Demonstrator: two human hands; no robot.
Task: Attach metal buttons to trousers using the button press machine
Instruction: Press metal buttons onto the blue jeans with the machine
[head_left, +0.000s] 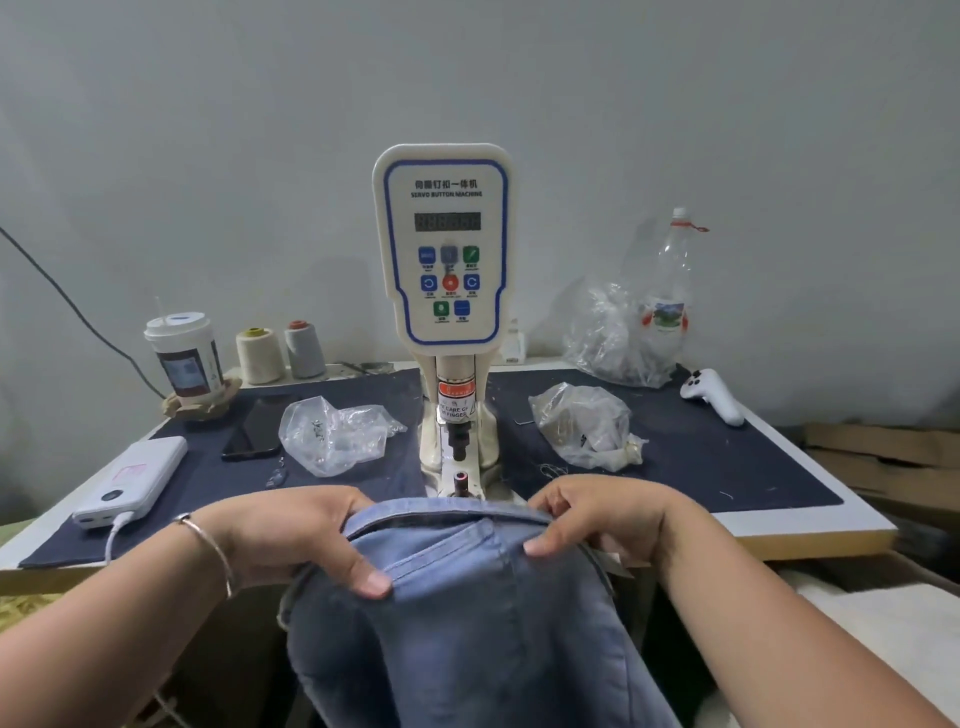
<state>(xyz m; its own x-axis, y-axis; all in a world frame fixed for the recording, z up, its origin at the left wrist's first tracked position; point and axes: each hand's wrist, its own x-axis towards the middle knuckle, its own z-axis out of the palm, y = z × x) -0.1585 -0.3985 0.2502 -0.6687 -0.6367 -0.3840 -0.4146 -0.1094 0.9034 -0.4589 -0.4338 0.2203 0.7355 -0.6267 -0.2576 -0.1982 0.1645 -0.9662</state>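
Blue denim trousers (467, 597) hang over the table's front edge, their waistband just in front of the machine's lower die (460, 480). My left hand (296, 535) grips the waistband on the left, thumb on top of the fabric. My right hand (602, 512) pinches the waistband on the right. The white servo button press machine (445, 249) stands at the table's middle, its punch (458, 441) raised above the die. Two clear plastic bags, one to the left (337, 431) and one to the right (587, 426) of the machine, hold small parts.
A dark cloth-covered table (701, 457) carries a power bank (132, 480), a phone (257, 428), a lidded cup (184, 358), two thread cones (280, 351), a white controller (714, 395), a crumpled bag and a plastic bottle (670, 291). Cardboard lies at the right.
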